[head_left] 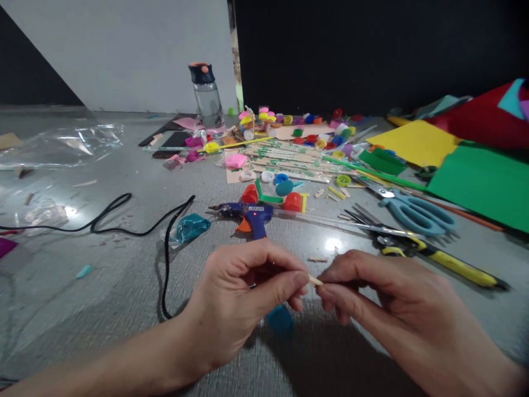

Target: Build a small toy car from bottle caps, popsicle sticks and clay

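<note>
Between my two hands is a short, pale piece of wooden stick (315,280). My left hand (237,309) pinches one end of it between thumb and forefinger. At its other end, the thumb and fingertips of my right hand (397,309) are closed on the tip. Under the hands a blue object (281,318) lies on the table, partly hidden by my left hand. Just beyond the fingers rests a small wood scrap (318,259). A blue glue gun (248,212) with an orange trigger and a lit red light lies past my left hand, its handle partly covered.
Light-blue scissors (419,212) and yellow-handled pliers (458,264) lie to the right. Wrapped sticks (289,160) and bottle caps spread behind the glue gun. A water bottle (208,99) stands at the back. A black cord (167,264) loops on the left. Green sheet (487,184) lies far right.
</note>
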`<state>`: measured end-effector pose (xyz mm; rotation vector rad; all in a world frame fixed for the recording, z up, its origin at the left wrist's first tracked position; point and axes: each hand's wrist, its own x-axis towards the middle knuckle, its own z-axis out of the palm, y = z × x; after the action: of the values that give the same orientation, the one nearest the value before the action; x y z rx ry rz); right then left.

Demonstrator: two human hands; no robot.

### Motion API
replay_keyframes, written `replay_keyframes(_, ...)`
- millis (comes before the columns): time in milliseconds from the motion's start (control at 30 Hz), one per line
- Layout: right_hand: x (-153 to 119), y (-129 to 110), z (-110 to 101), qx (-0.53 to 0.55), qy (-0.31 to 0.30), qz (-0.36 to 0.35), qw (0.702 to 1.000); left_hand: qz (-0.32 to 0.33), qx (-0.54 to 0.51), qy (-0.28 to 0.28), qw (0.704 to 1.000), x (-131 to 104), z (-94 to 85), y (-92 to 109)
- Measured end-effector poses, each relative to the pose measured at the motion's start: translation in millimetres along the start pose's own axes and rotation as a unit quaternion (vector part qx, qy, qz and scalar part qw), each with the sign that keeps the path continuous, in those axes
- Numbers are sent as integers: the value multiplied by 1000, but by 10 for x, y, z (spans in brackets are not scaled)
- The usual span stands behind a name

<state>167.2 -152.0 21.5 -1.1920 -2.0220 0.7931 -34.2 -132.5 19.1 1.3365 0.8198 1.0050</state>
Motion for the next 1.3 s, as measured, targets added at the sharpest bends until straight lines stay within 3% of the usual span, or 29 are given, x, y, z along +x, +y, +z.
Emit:
replay_keyframes(300,9,30,-74,107,14,58,993,-14,-58,31,998,23,-29,17)
replay_keyframes(500,20,36,-23,153,-38,70,985,-26,-81,19,996,10,-36,7)
replay_keyframes(1133,2,47,-22,149,-12,57,987,-20,-103,-27,994,2,-82,-14)
replay_keyframes(1300,-15,99,-74,76,-12,36,996,8,-50,37,998,6,-74,-13)
